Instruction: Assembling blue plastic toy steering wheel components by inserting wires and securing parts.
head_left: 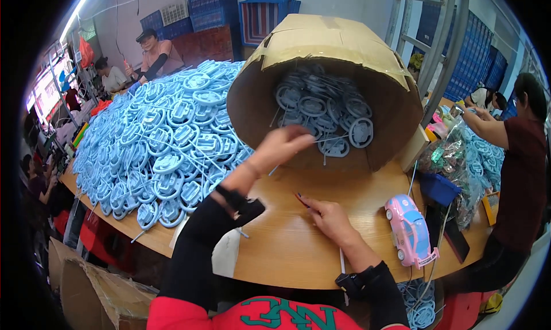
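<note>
Though apart, both hands (281,147) (330,218) forward

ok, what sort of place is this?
Likely a small toy workshop or assembly room: a big pile of matching light-blue plastic parts heaped on the table, a pink-and-blue toy car beside the work area, and a co-worker standing at right.
</note>
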Demonstrator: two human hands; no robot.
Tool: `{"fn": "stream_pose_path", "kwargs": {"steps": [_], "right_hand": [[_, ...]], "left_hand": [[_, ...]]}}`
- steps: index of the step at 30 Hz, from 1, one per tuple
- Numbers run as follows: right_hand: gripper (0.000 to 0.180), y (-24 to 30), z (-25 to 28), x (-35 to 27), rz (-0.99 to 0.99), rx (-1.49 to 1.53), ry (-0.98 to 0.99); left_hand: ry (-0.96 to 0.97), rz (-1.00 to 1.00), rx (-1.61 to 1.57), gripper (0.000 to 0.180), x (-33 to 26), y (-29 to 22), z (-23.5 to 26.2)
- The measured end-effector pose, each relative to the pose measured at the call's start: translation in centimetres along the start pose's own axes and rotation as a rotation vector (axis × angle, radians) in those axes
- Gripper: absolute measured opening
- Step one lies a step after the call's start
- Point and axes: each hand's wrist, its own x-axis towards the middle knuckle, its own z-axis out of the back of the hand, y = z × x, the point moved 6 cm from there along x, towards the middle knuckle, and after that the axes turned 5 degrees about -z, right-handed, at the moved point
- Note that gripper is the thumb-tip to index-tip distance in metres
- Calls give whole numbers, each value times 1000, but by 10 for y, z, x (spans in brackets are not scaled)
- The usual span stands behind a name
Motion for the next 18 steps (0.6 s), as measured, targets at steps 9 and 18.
{"fn": "stream_pose_path", "kwargs": {"steps": [9, 18], "right_hand": [[29, 1, 1, 1, -75, -227, 47], [30, -13, 12, 4, -65, -133, -63]], "left_hand": [[350, 212, 799, 56, 72, 104, -117], [281, 6, 773, 45, 24, 100, -78]]}}
